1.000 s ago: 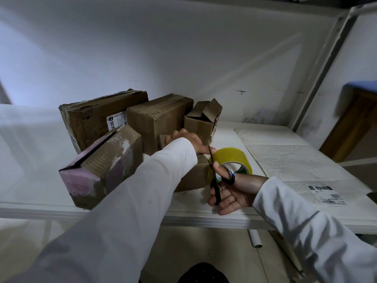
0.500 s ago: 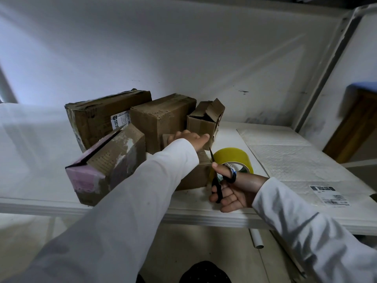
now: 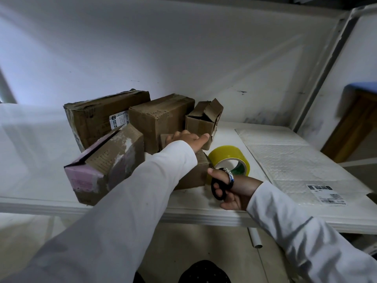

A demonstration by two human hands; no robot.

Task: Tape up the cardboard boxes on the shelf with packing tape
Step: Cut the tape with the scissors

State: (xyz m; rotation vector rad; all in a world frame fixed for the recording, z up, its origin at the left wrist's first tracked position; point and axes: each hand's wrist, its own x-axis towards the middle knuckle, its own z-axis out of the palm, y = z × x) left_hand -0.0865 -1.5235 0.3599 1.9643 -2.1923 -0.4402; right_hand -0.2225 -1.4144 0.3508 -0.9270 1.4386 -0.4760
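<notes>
A small brown cardboard box [image 3: 193, 172] is sitting near the front of a white shelf [image 3: 142, 211], just left of a roll of yellow packing tape [image 3: 229, 158]. The person's left hand [image 3: 186, 139] is lying flat on top of it, fingers straight. The right hand [image 3: 230, 190] is gripping black scissors [image 3: 219, 188] beside the box's right end. Pressing the tape flat while cutting close would likely give a clean seal. Four more worn boxes [image 3: 159, 121] are crowding behind it. White padded mailers [image 3: 295, 164] are lying to the right, under a bare white wall.
</notes>
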